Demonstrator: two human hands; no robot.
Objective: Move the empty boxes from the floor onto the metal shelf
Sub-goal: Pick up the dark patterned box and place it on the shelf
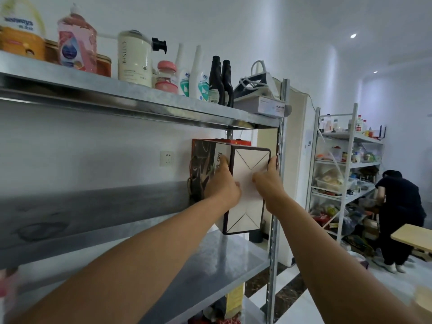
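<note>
A tall box [247, 206] with a white folded end and dark printed sides stands tilted at the right end of the metal shelf [205, 260], its lower corner just above the steel board. My left hand [222, 185] grips its left printed side. My right hand [268, 181] holds its right edge, close to the shelf's front post [275, 206]. A red-topped box [238, 143] shows behind it against the wall.
The upper shelf board [140, 97] carries several bottles and a grey box [268, 105] with cables. A wall socket [166, 158] sits behind. Further right stands a second loaded rack [346, 174], with a person [402, 211] bending beside it and a wooden board [413, 237].
</note>
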